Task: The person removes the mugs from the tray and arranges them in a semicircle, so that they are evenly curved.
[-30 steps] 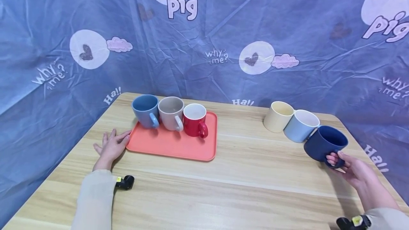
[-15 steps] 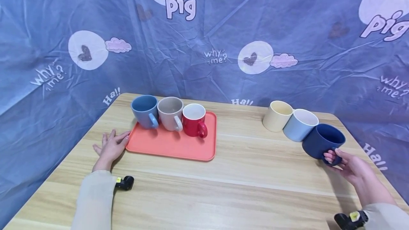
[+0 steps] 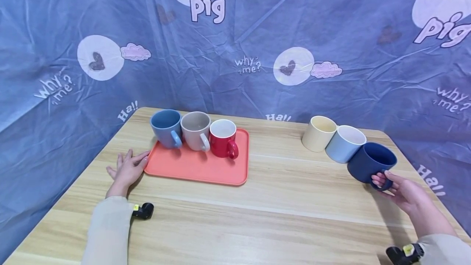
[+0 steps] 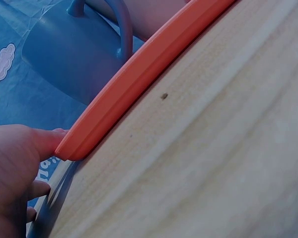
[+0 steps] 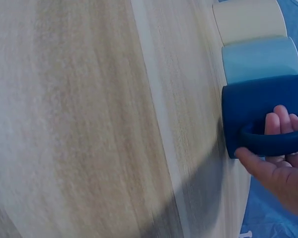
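Note:
My right hand [image 3: 408, 195] grips the handle of a dark blue mug [image 3: 362, 166], its fingers curled through the loop, as the right wrist view also shows. That mug stands upright against a light blue mug [image 3: 340, 150], which in turn meets a cream mug [image 3: 317, 138]. On the left, my left hand [image 3: 126, 171] rests on the table with its thumb side touching the near-left corner of a coral-red tray [image 3: 206, 171]; its other fingers are spread. Along the tray's back stand a grey-blue mug [image 3: 165, 132], a grey mug [image 3: 193, 134] and a red mug [image 3: 220, 144], handles toward me.
A wooden table [image 3: 265, 224] carries everything, with bare wood between the tray and the right-hand mugs. A blue printed cloth [image 3: 243, 32] hangs behind the table and at both sides. Each sleeve wears a small black camera [image 3: 144, 211].
The dark blue mug and my right hand have shifted slightly left, toward the light blue mug. My left hand stays at the tray corner. The whole head view has drifted a little.

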`<control>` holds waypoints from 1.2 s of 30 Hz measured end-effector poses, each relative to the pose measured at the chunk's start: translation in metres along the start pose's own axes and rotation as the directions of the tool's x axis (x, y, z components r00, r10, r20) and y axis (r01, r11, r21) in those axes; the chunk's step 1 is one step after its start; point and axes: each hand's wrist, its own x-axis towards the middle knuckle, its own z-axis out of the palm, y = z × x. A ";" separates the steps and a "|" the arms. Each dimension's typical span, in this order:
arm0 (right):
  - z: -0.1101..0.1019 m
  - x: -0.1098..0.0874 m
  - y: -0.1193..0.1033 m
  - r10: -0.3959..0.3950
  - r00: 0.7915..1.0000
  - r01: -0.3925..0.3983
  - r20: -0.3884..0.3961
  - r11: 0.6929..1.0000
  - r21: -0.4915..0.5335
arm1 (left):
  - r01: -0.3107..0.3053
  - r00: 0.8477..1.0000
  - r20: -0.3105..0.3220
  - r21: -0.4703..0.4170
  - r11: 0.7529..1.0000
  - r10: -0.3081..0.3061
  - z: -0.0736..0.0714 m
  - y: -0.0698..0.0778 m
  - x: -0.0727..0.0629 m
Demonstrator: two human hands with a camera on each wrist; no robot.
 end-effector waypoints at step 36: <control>0.012 0.003 0.003 -0.020 0.999 0.024 0.046 0.997 -0.075 | 0.007 1.000 -0.004 -0.004 1.000 -0.007 -0.003 0.000 0.000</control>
